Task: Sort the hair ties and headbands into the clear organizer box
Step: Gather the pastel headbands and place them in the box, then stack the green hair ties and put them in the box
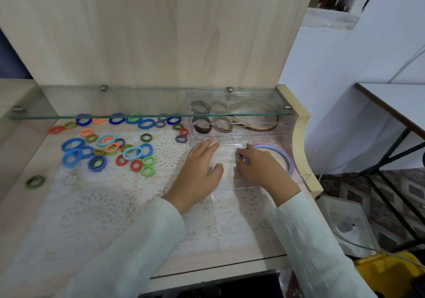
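The left hand's (202, 169) fingers (207, 147) lie straight and close together, pointing to twelve o'clock, their tips resting on the near part of the clear organizer box (232, 136). The thumb is spread out to three o'clock. The right hand's (259, 167) fingers (241, 154) are curled inward toward the thumb. A dark sliver shows at their tips, but it is too small to name, and whether they pinch it cannot be told.

At three o'clock of the right hand, a stack of pastel headbands (286, 157) curves around the knuckles, inside the box's near clear section. At twelve o'clock of both hands, the far compartments hold dark hair ties (201, 125), tan hair ties (223, 125) and brown headbands (264, 126), partly under a glass shelf (138, 116).

At nine to ten o'clock of the left hand, many loose coloured hair ties (66, 159) in blue, orange, red and green are scattered across a lace mat (103, 205) and the wooden worktop (23, 205). One green-and-black striped tie (30, 182) lies apart from them, far out at nine o'clock.

Pale sleeves (138, 247) cover both forearms, running down to six o'clock.
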The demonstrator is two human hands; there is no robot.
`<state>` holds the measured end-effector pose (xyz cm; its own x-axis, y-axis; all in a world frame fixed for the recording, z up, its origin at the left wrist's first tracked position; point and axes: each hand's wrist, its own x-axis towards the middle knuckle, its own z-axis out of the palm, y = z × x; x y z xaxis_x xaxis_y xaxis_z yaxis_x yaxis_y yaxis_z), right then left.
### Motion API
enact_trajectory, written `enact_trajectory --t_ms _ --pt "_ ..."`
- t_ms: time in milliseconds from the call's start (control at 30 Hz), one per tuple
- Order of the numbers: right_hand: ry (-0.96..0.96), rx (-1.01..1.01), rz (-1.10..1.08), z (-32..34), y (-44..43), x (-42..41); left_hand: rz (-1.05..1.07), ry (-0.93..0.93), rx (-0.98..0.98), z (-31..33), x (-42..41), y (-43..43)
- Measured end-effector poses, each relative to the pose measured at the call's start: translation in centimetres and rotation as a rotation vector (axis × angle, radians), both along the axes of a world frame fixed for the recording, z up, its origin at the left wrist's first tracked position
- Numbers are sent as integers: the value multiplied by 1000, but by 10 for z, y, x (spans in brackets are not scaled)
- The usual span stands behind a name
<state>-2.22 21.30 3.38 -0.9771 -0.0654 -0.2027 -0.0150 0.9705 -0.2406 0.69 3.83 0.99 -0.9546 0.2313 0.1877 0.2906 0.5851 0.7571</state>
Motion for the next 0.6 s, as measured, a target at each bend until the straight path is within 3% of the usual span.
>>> enact_trajectory --t_ms 100,167,267,400,600 --pt "-11 -3 3 1 -1 2 27 82 241 -2 7 -10" --pt "58 -12 -37 0 -1 6 71 135 240 -3 12 -21" --pt "165 30 -40 1 -4 8 125 246 74 -5 18 -40" --pt "433 -205 -72 2 -22 15 245 321 -136 -7 23 -68" --pt "620 -327 208 2 -80 30 403 418 -337 -12 24 -123"
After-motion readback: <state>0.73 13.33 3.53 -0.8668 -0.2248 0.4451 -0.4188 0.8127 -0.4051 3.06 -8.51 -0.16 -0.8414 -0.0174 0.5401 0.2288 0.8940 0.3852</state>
